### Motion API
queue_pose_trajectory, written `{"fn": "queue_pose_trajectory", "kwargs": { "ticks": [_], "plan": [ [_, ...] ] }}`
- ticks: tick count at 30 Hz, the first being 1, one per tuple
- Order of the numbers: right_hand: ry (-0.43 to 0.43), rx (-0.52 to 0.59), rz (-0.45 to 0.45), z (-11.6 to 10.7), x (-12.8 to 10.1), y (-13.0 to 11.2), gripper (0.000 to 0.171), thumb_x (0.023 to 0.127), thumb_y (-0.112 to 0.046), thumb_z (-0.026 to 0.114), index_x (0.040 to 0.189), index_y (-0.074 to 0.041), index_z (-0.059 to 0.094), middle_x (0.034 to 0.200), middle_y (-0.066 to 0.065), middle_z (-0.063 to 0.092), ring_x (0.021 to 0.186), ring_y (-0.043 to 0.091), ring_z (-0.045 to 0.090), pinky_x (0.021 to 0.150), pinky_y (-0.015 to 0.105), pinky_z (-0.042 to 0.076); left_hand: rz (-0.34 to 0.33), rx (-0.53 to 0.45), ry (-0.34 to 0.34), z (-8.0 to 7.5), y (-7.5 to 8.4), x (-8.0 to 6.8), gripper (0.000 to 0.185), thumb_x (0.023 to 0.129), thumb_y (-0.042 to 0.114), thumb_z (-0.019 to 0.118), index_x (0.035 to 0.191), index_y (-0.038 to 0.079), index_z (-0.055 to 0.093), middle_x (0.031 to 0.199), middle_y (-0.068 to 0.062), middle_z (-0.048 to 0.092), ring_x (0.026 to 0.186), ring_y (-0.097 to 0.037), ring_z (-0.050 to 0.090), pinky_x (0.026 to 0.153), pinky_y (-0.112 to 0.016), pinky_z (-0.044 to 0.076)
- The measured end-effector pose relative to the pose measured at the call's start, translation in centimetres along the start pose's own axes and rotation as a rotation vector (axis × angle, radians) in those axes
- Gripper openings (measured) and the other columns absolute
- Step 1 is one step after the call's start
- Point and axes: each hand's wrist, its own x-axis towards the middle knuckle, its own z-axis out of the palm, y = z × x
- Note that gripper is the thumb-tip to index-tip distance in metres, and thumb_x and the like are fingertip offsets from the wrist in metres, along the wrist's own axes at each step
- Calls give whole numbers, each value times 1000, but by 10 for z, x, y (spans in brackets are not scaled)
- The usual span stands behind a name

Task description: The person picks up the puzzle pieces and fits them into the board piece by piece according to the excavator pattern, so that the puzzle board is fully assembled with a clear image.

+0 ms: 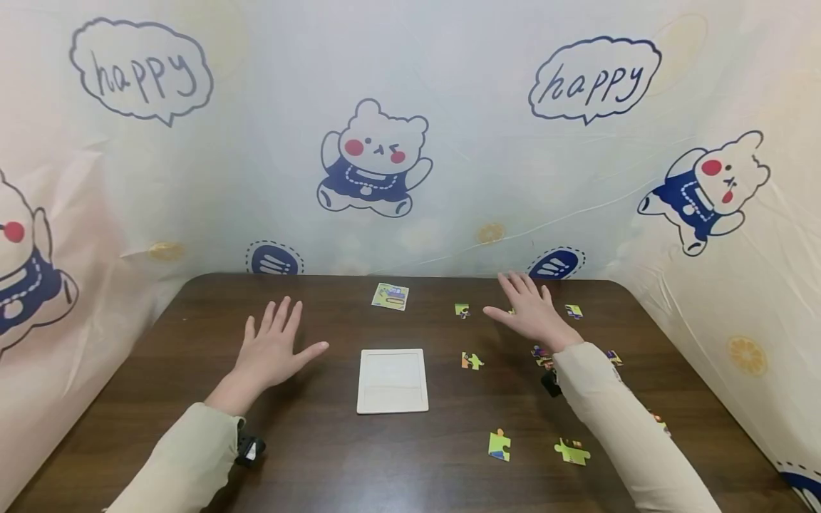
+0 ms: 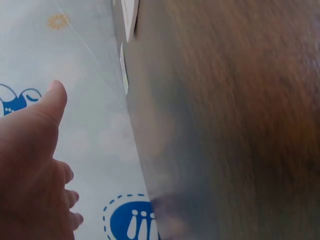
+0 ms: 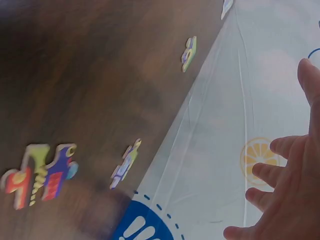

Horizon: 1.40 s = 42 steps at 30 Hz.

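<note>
My left hand (image 1: 269, 354) hovers over the left side of the table, fingers straight and spread, holding nothing. The right hand (image 1: 531, 315) is likewise spread over the far right of the table, above scattered jigsaw pieces. Between the hands lies a white square puzzle tray (image 1: 393, 381). Behind it is a small picture card (image 1: 390, 296) with a vehicle on it. Nearest the right hand are a green corner piece (image 1: 462, 311), a green and orange piece (image 1: 472, 360) and a purple-red piece (image 3: 52, 172), partly hidden by the sleeve in the head view.
Closer to the front lie two green pieces, one a green and blue piece (image 1: 499, 445), the other a notched green piece (image 1: 573, 452). More pieces sit at the right, partly behind the right sleeve (image 1: 616, 413). A printed curtain (image 1: 462, 178) borders the brown table (image 1: 308, 456).
</note>
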Motion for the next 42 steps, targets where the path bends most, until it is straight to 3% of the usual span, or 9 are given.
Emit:
{"fn": "queue_pose_trajectory", "kwargs": {
  "ticks": [12, 22, 32, 42],
  "plan": [
    [-41, 43, -34, 4, 29, -14, 81, 89, -52, 50, 146, -4, 20, 148, 21, 19, 135, 38, 12, 101, 63, 11, 110, -20, 11, 14, 15, 1, 93, 83, 59, 54, 144, -3, 21, 148, -25, 13, 134, -43, 6, 102, -62, 2],
    [-76, 149, -47, 23, 44, -6, 76, 89, -43, 57, 145, -3, 24, 147, 21, 22, 134, 37, 16, 103, 56, 20, 219, -59, 1, 27, 32, 0, 90, 82, 54, 59, 142, -5, 26, 147, -24, 19, 133, -43, 14, 102, -62, 11],
    [-144, 211, 5, 45, 56, -2, 70, 87, -31, 63, 142, 0, 32, 142, 23, 32, 130, 38, 26, 103, 52, 23, 296, -75, -128, 35, 40, -3, 90, 82, 54, 60, 142, -3, 27, 147, -22, 20, 133, -42, 16, 102, -61, 14],
    [-163, 102, -11, 59, 59, -4, 53, 89, -25, 62, 131, 3, 48, 124, 24, 48, 117, 38, 42, 96, 49, 35, 301, -81, -284, 36, 47, -4, 91, 81, 56, 61, 142, -4, 28, 147, -21, 22, 134, -39, 15, 103, -59, 13]
  ]
}}
